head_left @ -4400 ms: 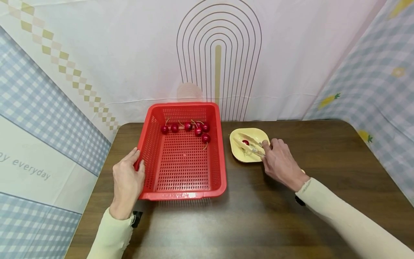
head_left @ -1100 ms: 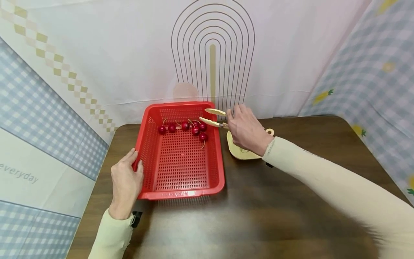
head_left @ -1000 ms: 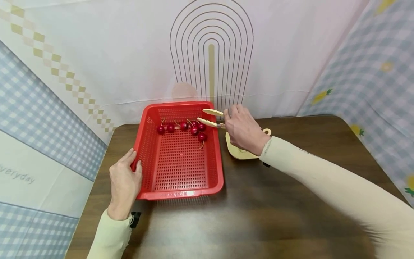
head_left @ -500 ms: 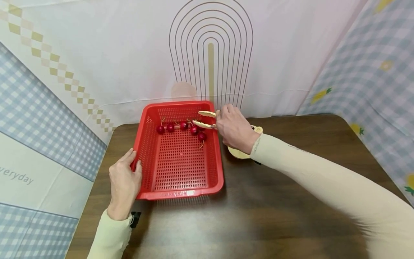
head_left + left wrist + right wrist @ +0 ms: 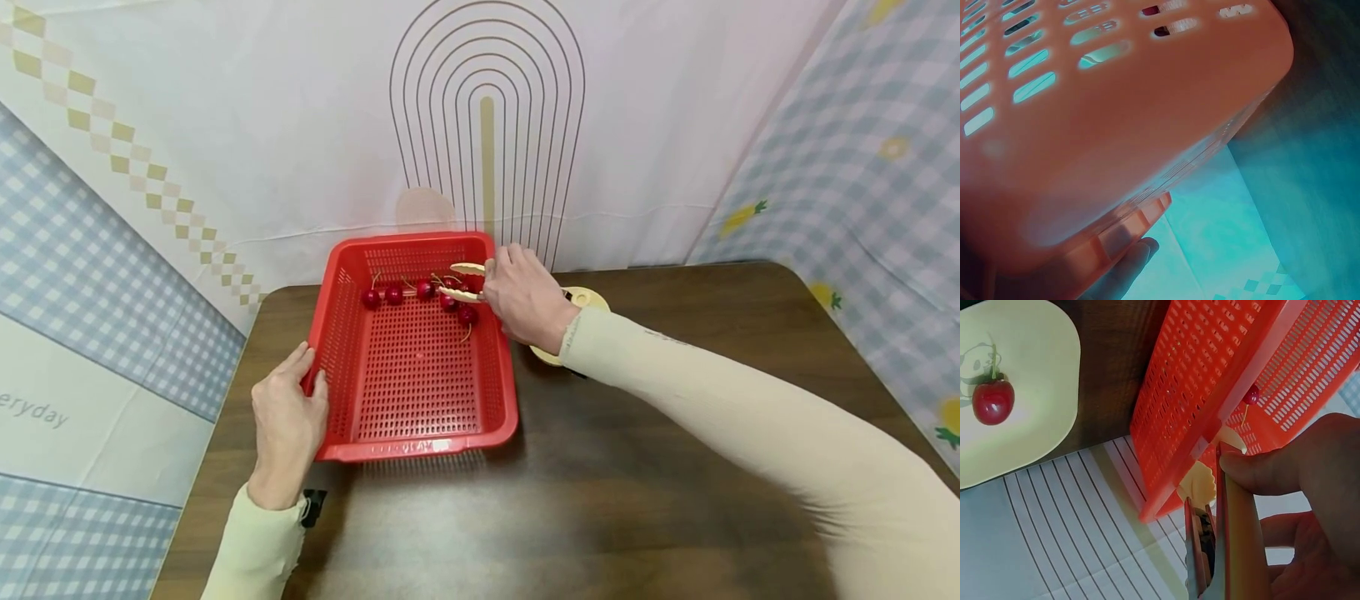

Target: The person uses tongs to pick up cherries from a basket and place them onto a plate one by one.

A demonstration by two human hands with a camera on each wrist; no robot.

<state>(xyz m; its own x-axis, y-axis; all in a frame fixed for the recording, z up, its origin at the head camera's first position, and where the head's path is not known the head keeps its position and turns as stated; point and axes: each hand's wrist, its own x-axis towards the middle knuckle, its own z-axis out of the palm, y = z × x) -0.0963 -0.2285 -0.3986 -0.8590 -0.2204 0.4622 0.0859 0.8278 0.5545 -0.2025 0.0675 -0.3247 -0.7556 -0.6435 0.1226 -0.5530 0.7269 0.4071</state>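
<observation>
The left hand (image 5: pixel 288 412) grips the left rim of the red perforated basket (image 5: pixel 420 447); the left wrist view shows a fingertip (image 5: pixel 1149 245) at that rim. Several cherries (image 5: pixel 371 298) with stems lie inside, along the back and toward the back right corner. In the right hand (image 5: pixel 528 300) is a pair of tongs (image 5: pixel 461 296) with cream tips. It reaches over the basket's right rim, tips spread apart above the cherries and overlapping some in the head view. On the pale yellow plate (image 5: pixel 1047 369), one cherry (image 5: pixel 993 402) shows in the right wrist view.
The plate stands right of the basket, mostly hidden behind the right hand and sleeve in the head view. Both rest on a dark wooden table (image 5: pixel 660 467). A patterned cloth (image 5: pixel 300 125) hangs close behind the table's back edge.
The right hand has carried the tongs from the plate, where they were around a cherry, left to the basket, then lower and farther over its corner. The left hand keeps its hold.
</observation>
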